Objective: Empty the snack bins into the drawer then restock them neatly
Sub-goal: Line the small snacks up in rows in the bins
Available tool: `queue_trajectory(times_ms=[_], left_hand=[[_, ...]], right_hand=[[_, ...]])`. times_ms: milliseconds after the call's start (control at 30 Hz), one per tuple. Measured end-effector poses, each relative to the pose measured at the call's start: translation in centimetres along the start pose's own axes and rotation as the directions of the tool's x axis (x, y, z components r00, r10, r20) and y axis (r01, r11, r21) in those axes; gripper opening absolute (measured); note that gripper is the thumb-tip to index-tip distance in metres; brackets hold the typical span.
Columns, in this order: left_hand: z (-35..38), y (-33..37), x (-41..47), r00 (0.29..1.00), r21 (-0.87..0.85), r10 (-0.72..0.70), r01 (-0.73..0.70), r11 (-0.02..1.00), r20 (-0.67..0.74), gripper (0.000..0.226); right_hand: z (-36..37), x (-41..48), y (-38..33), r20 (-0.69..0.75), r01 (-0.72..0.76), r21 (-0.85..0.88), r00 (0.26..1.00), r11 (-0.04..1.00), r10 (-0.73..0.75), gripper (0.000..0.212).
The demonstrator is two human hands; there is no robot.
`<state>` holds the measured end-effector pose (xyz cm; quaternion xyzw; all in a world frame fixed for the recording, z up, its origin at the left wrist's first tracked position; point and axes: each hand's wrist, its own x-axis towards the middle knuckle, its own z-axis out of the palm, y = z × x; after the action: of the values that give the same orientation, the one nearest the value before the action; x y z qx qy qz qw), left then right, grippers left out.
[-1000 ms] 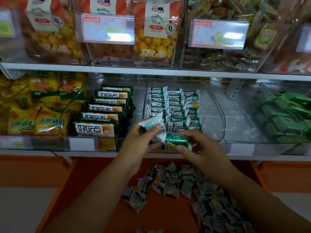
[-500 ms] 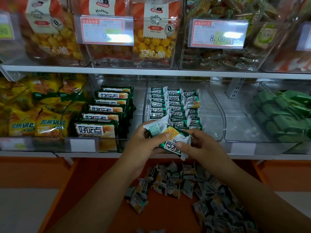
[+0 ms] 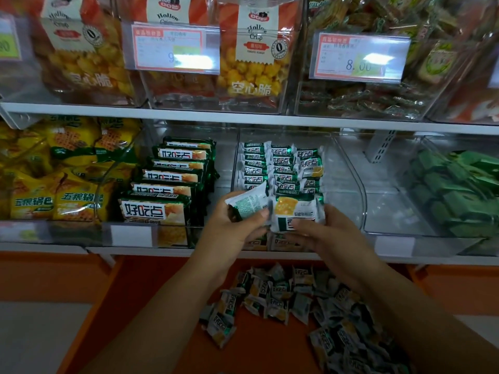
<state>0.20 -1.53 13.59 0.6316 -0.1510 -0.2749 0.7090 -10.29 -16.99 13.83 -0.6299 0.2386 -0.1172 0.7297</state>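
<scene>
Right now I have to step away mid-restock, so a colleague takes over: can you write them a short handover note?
Left hand: grips one small packet, back showing.
Right hand: pinches a second packet, printed face up, near the front of the clear bin.
Done: three neat rows stand in the bin's left part.
Left: the loose pile in the orange drawer is yet to be stacked; the bin's right part is bare.
</scene>
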Motion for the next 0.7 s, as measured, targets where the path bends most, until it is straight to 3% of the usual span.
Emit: queue_trajectory(times_ms=[33, 100, 167, 233, 333, 500, 600, 700], left_hand=[[-0.3, 0.2, 0.1, 1.000, 0.019, 0.009, -0.009, 1.000, -0.019, 0.044], [-0.9, 0.6, 0.3, 0.998, 0.052, 0.036, -0.033, 0.998, -0.050, 0.034], [-1.2, 0.9, 0.5, 0.997, 0.048, 0.051, -0.048, 0.998, -0.064, 0.031], [-1.5, 1.1, 0.7, 0.996, 0.049, 0.061, -0.058, 0.997, -0.065, 0.030], [-1.9, 1.0, 1.2, 0.996, 0.055, 0.056, -0.052, 0.997, -0.071, 0.031], [-2.7, 0.6, 1.9, 0.995, 0.079, 0.023, -0.016, 0.997, -0.095, 0.043], [-2.8, 0.3, 2.2, 0.997, 0.085, 0.017, -0.010, 0.996, -0.075, 0.043], [-2.7, 0.1, 2.3, 0.997, 0.098, 0.005, 0.003, 0.995, -0.073, 0.053]], right_hand=[[-0.6, 0.5, -0.8, -0.042, 0.016, -0.080, 0.999, 0.997, -0.019, 0.038], [-2.0, 1.8, -2.6, -0.097, 0.068, -0.415, 0.988, 0.907, -0.118, 0.032], [-3.3, 3.8, -4.4, -0.065, 0.119, -0.692, 0.972, 0.712, -0.226, 0.035], [-4.5, 6.3, -5.9, -0.024, 0.143, -0.828, 0.957, 0.542, -0.290, 0.044], [-6.2, 10.8, -7.4, -0.002, 0.124, -0.927, 0.943, 0.355, -0.333, 0.054], [-7.5, 16.4, -8.5, 0.110, 0.131, -0.989, 0.956, 0.062, -0.272, 0.041], [-7.0, 18.1, -8.4, 0.115, 0.112, -0.993, 0.980, -0.027, -0.161, 0.038], [-7.1, 19.7, -6.9, 0.125, 0.124, -0.992, 0.991, -0.035, -0.053, 0.042]])
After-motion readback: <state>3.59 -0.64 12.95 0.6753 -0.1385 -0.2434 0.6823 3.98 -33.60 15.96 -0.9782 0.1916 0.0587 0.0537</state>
